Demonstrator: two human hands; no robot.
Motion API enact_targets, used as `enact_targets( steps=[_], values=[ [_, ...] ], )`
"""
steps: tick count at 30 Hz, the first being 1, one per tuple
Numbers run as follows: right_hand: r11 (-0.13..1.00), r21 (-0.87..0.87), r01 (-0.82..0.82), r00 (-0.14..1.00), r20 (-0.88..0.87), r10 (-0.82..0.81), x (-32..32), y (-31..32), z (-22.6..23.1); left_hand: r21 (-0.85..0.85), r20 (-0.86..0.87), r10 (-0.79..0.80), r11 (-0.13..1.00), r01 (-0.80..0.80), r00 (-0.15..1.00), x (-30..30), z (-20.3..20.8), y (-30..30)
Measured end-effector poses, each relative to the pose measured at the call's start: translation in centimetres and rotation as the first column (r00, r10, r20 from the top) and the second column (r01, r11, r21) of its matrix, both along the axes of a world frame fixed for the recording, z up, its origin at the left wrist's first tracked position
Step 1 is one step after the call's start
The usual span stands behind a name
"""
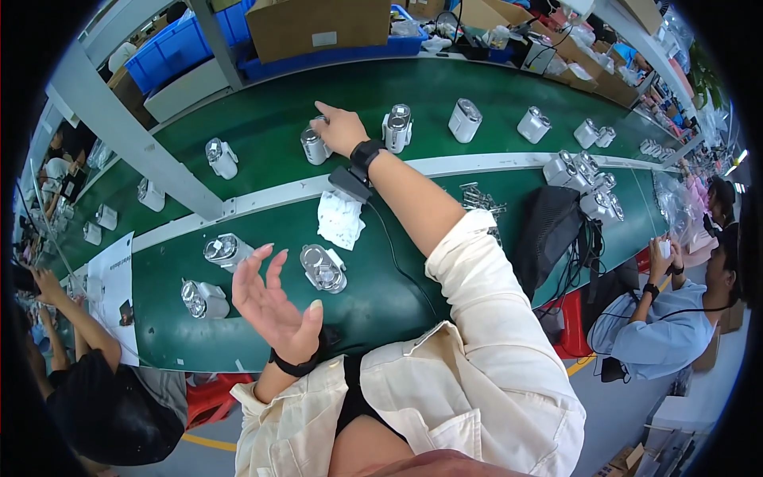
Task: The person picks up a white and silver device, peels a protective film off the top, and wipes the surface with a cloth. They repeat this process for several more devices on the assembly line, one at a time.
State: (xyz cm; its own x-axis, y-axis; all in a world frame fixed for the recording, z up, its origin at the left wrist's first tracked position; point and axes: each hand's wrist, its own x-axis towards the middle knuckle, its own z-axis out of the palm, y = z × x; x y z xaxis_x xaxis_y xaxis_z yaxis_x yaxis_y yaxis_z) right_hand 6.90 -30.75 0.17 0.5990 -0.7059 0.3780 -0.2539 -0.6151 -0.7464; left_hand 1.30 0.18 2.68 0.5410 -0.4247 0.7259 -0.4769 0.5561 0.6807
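Observation:
My right hand [342, 131] reaches across to the far green strip. It has closed at the top of a silver-and-white cylindrical device [315, 148], its index finger pointing outward; part of the grip is hidden. My left hand [280, 310] hovers palm up over the near worktop, fingers apart, holding nothing. Just right of it a silver device with a clear top [323, 269] lies on the green surface. Two similar devices, one behind [227, 250] and one to the left [204, 300], are close to that hand. A crumpled white sheet [341, 219] lies beyond.
A white rail [477, 162] divides the near worktop from the far strip, where several more devices stand. A small black box [350, 184] with a cable rests at the rail. Metal parts [482, 200], a black bag [548, 234] and grouped devices [584, 176] are right. Co-workers sit on both sides.

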Motion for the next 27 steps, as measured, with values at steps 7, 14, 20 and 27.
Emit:
enact_targets(
  steps=[7, 14, 20, 27],
  values=[
    [0.311, -0.804, 0.508, 0.642, 0.113, -0.758, -12.2, -3.9, 7.4, -0.017, 0.02, 0.033, 0.999, -0.033, 0.999, 0.7, -0.5, 0.7],
    [0.829, -0.262, 0.495, 0.713, -0.423, -0.559, -22.9, -11.9, 3.6, 0.019, 0.076, -0.1, 0.995, 0.098, 0.992, -0.2, -0.3, 0.4],
    [0.736, 0.305, -0.604, 0.786, 0.075, 0.614, -23.1, 4.9, 13.9, 0.198, -0.008, -0.295, 0.936, 0.29, 0.956, -1.2, 1.0, 0.7],
    [0.649, -0.09, -0.756, 0.655, -0.107, 0.748, -22.2, 16.2, 14.1, 0.464, -0.164, -0.432, 0.759, 0.456, 0.887, -2.2, 1.9, 2.0]
  ],
)
